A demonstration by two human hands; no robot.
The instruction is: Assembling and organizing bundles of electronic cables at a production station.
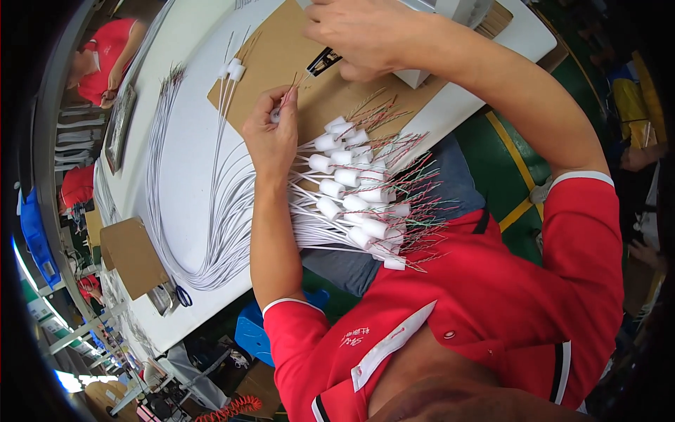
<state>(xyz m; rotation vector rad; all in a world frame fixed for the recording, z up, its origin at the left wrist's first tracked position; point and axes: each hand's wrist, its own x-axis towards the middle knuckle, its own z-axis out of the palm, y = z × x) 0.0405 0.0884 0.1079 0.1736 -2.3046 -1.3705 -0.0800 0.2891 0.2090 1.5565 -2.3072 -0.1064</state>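
My left hand (273, 137) is closed round the end of a white cable with a white plastic sleeve (275, 114). Thin reddish wires (294, 86) stick up past its fingers. Just to the right, my right hand (358, 35) curls closed on a black slotted tool (323, 62); its exact kind is hard to make out, and the palm hides the rest of it. The tool's tip is close to the wire ends; whether they touch I cannot tell. Below both hands lies a bundle of white cables (228, 239) with several white sleeves (346, 177) and twisted coloured wire ends (422, 204).
Brown cardboard (242, 95) covers part of the white table (204, 112). Two sleeved cables (236, 72) lie on it at the left. A white machine (457, 14) stands beyond my right hand. Scissors (183, 295) and a cardboard box (132, 257) sit near the left edge. A person in red (105, 60) works at far left.
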